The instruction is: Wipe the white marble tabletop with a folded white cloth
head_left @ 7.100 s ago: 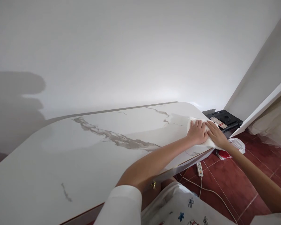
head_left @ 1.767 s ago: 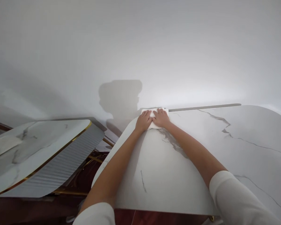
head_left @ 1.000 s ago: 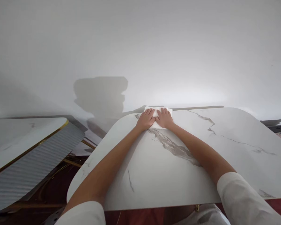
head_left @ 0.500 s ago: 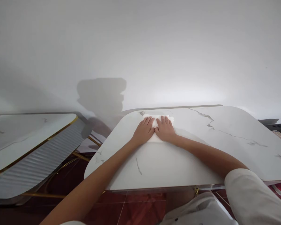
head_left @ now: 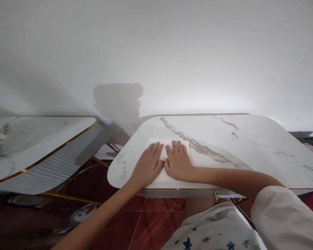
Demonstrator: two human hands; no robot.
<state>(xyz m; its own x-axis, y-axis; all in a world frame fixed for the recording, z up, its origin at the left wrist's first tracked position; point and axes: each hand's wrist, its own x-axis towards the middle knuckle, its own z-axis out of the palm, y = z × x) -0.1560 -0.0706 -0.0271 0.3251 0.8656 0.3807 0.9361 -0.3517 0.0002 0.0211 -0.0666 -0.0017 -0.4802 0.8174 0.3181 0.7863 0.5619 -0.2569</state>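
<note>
A folded white cloth (head_left: pixel 169 143) lies near the front left edge of a white marble-patterned tabletop (head_left: pixel 237 146). My left hand (head_left: pixel 147 166) and my right hand (head_left: pixel 177 162) rest side by side on the cloth, fingers stretched flat and pressing it down. Both forearms reach in from below, with white sleeves at the frame's bottom. Most of the cloth is hidden under my palms.
A second marble table (head_left: pixel 39 139) with a gold rim and ribbed grey side stands to the left. The floor (head_left: pixel 151 222) is dark red tile. A plain white wall (head_left: pixel 156 52) backs the tables. Dark objects (head_left: pixel 306 137) sit at the far right.
Both hands have dragged the cloth from the table's far edge toward me, to the near left edge. The view has tilted down and now shows more floor.
</note>
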